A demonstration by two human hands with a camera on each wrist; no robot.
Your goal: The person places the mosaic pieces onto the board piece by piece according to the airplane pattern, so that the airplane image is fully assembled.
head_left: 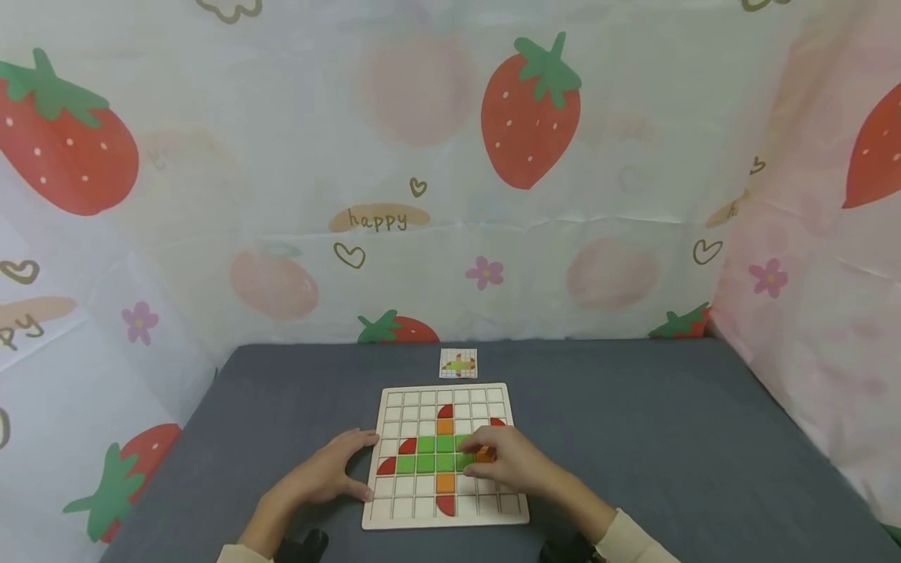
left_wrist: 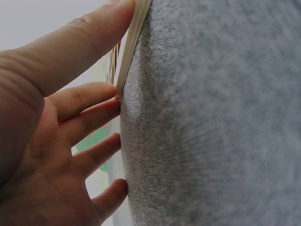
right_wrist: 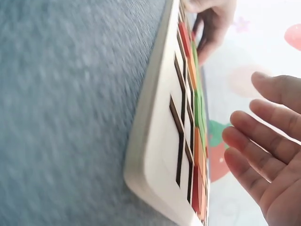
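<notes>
A white gridded puzzle board (head_left: 411,504) lies on the dark cloth, set with green square tiles (head_left: 425,444), orange square tiles (head_left: 445,483) and red quarter-circle tiles (head_left: 446,505). My left hand (head_left: 329,467) rests beside it, thumb and fingertips touching its left edge. In the left wrist view those fingers (left_wrist: 89,101) are spread and nearly straight. Over the board's right half hovers my right hand (head_left: 517,461), hiding some cells there. Orange tiles (head_left: 486,453) show between its thumb and fingers. The right wrist view has its fingers (right_wrist: 256,157) loosely extended, the palm holding nothing.
A small picture card (head_left: 458,363) with a coloured tile pattern lies behind the board. Grey cloth (head_left: 619,422) covers the table. A strawberry-printed curtain (head_left: 436,172) hangs along the back and sides.
</notes>
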